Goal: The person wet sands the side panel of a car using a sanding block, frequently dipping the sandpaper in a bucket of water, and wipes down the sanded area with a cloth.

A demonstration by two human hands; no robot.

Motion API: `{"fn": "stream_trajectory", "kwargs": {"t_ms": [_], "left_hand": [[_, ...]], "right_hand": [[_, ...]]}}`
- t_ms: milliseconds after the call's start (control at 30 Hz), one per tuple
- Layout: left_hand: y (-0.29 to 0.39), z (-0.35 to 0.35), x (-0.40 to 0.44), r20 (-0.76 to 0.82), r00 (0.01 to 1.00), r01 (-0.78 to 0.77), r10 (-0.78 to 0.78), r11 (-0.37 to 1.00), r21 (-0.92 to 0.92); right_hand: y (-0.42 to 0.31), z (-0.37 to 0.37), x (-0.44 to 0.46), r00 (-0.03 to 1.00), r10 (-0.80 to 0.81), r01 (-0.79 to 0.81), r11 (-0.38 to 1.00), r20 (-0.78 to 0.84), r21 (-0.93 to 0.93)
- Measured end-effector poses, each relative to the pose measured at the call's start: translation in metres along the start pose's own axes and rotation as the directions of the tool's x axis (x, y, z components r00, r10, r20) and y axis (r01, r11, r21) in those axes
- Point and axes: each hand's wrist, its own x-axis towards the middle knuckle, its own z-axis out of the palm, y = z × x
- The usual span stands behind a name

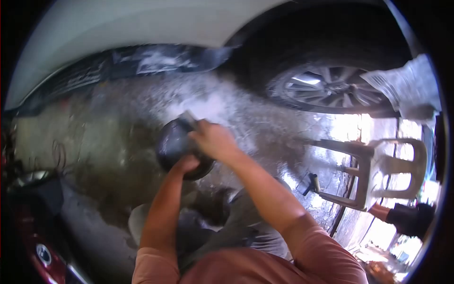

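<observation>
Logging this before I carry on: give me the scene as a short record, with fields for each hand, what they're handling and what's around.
Left hand: against the dark rounded object; grip unclear
Right hand: holding a flat grey piece at the object's upper edge
Object: dark, glossy; exact kind unclear
Floor: wet-looking, pale patch beyond the hands
Ahead, right: alloy wheel
Right: beige plastic chair
Lower left: round emblem
Image quality: hands blurred
</observation>
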Motion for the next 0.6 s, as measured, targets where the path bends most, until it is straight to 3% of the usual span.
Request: {"fn": "stream_trajectory", "kwargs": {"t_ms": [100, 133, 167, 200, 233, 300, 367, 433, 467, 600], "left_hand": [[0.048, -0.009, -0.028, -0.199, 0.952, 0.280, -0.234, 0.927, 0.250], [0.051, -0.012, -0.040, -0.160, 0.913, 0.345, -0.375, 0.919, -0.189], [0.057, -0.014, -0.051, -0.080, 0.875, 0.344, -0.477, 0.731, -0.589], [0.067, -0.015, -0.062, 0.022, 0.851, 0.273, -0.525, 0.406, -0.872], [0.106, -0.026, -0.079, 0.055, 0.820, 0.178, -0.569, 0.164, -0.970], [0.162, -0.039, -0.122, 0.061, 0.886, 0.067, -0.460, -0.004, -0.998], [0.192, -0.036, -0.148, -0.013, 0.863, 0.014, -0.505, 0.050, -0.999], [0.221, -0.032, -0.172, -0.081, 0.904, -0.054, -0.420, 0.075, -0.996], [0.236, -0.028, -0.180, -0.132, 0.903, -0.098, -0.409, 0.102, -0.990], [0.325, -0.006, -0.210, -0.241, 0.872, -0.181, -0.426, 0.176, -0.967]], "right_hand": [[0.006, -0.001, -0.019, 0.989, 0.147, -0.147, 0.989, 0.000, 0.015], [0.007, -0.002, -0.024, 0.980, 0.198, -0.198, 0.979, 0.002, 0.048], [0.008, -0.002, -0.029, 0.968, 0.250, -0.249, 0.965, 0.001, 0.077], [0.010, -0.003, -0.034, 0.960, 0.280, -0.280, 0.953, 0.018, 0.116], [0.014, -0.002, -0.038, 0.950, 0.312, -0.313, 0.937, 0.031, 0.153], [0.024, 0.009, -0.054, 0.934, 0.357, -0.346, 0.904, 0.004, 0.249], [0.040, 0.026, -0.071, 0.902, 0.432, -0.403, 0.835, 0.009, 0.374], [0.035, 0.036, -0.096, 0.846, 0.527, -0.492, 0.708, 0.085, 0.507], [0.022, 0.029, -0.107, 0.821, 0.561, -0.539, 0.702, 0.105, 0.464], [-0.020, 0.015, -0.123, 0.785, 0.553, -0.582, 0.503, 0.280, 0.639]]}}
